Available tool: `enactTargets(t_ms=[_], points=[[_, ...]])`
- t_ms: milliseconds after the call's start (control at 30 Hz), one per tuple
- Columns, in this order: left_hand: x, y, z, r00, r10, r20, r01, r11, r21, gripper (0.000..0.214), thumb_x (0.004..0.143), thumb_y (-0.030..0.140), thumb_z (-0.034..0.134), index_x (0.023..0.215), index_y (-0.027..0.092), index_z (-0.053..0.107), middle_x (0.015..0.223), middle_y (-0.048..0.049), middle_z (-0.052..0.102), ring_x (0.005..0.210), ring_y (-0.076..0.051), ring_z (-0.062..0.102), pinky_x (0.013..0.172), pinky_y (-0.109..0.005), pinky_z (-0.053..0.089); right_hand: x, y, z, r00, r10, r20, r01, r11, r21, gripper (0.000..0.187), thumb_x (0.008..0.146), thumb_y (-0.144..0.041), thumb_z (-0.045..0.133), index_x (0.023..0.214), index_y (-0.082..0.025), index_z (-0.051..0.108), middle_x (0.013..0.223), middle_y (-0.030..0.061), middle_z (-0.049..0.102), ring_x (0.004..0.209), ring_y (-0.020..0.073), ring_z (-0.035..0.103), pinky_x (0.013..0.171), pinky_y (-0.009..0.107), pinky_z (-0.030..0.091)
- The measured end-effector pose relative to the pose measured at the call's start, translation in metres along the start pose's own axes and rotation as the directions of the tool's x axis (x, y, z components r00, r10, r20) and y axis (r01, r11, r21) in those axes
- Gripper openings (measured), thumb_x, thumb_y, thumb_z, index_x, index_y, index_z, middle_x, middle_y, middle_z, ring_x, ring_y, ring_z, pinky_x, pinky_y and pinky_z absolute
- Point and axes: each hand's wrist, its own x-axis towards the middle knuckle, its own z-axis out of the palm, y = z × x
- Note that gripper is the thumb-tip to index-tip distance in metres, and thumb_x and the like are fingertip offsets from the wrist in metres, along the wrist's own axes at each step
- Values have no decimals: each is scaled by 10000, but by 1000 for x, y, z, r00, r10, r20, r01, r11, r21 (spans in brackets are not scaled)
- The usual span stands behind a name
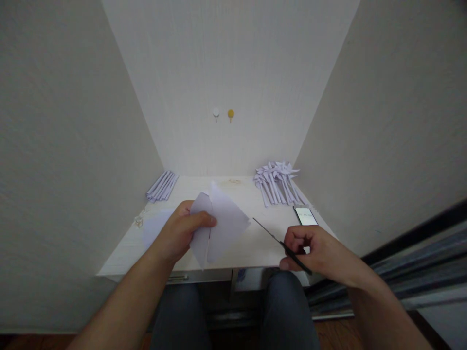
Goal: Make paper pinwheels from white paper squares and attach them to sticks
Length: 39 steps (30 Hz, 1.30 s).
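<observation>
My left hand is closed on a folded sheet of white paper, thumb on top, holding it above the pale desk. The sheet shows a slit or fold running up from its lower edge. My right hand grips a pair of dark scissors by the handles. Their thin blades point up and left toward the paper and stop a little short of its right corner.
A heap of folded paper pinwheels on sticks lies at the back right. A bundle of rolled paper sticks lies at the back left. A lit phone rests near my right hand. Walls close in on three sides.
</observation>
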Motion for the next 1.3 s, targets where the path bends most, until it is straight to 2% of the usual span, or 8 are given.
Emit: enactTargets(t_ms=[100, 267, 600, 733, 867, 1000, 1133, 1300], points=[[3, -13, -8, 1000, 23, -11, -22, 996, 89, 134, 600, 275, 818, 610, 155, 759, 568, -61, 723, 469, -187, 628, 460, -252, 458, 29, 36, 7, 987, 119, -107, -136, 976, -172, 373, 707, -401, 868, 836, -230, 562, 603, -38, 674, 501, 132, 539, 479, 238, 345], [-2, -22, -11, 998, 20, 64, -26, 995, 93, 180, 670, 344, 875, 686, 179, 804, 656, -82, 783, 613, -249, 725, 607, -325, 573, 73, 83, 28, 967, 130, -218, -203, 910, -361, 297, 787, -245, 806, 699, -222, 524, 606, 6, 682, 580, 155, 592, 545, 260, 358], [-10, -23, -18, 989, -25, 147, 23, 1000, 16, 148, 701, 313, 874, 772, 187, 843, 763, -79, 826, 610, -222, 719, 585, -296, 561, 93, 95, 40, 963, 214, -165, -270, 789, -552, 218, 1014, -369, 696, 992, -152, 708, 973, 33, 729, 835, 180, 705, 780, 356, 604], [-10, -24, -22, 975, -74, 208, 74, 997, 10, 216, 676, 317, 870, 812, 153, 832, 758, -98, 818, 626, -226, 727, 572, -276, 543, 95, 96, 39, 969, 177, -170, -240, 829, -506, 199, 979, -335, 740, 916, -148, 711, 888, 20, 725, 785, 173, 693, 754, 343, 593], [-6, -23, -24, 954, -157, 255, 143, 987, 75, 291, 619, 321, 867, 823, 120, 817, 739, -87, 803, 608, -201, 704, 562, -256, 526, 93, 68, 30, 972, 48, -229, -133, 919, -371, 223, 852, -257, 817, 699, -158, 688, 680, 41, 691, 657, 185, 636, 672, 331, 524], [-1, -15, -15, 894, -280, 349, 190, 944, 269, 213, 623, 302, 833, 751, 137, 794, 700, -38, 773, 588, -165, 659, 563, -244, 508, 68, 0, 22, 938, -168, -302, 110, 974, -197, 336, 952, -507, 657, 1052, -196, 737, 937, 60, 761, 814, 194, 688, 731, 313, 542], [3, -3, 0, 802, -369, 470, 156, 889, 431, 126, 676, 268, 761, 740, 160, 773, 701, -6, 749, 621, -155, 636, 573, -231, 489, 40, -59, 23, 876, -459, -146, 446, 888, -115, 253, 834, -397, 817, 1041, -255, 782, 1049, 37, 776, 911, 201, 691, 811, 330, 535], [5, 6, 9, 779, -372, 504, 26, 823, 568, 113, 729, 266, 709, 706, 159, 739, 683, -10, 716, 612, -160, 614, 533, -231, 445, 31, -68, 26, 855, -511, -87, 492, 853, -174, 80, 876, -230, 724, 802, -219, 752, 801, -4, 742, 766, 161, 640, 733, 300, 489]])
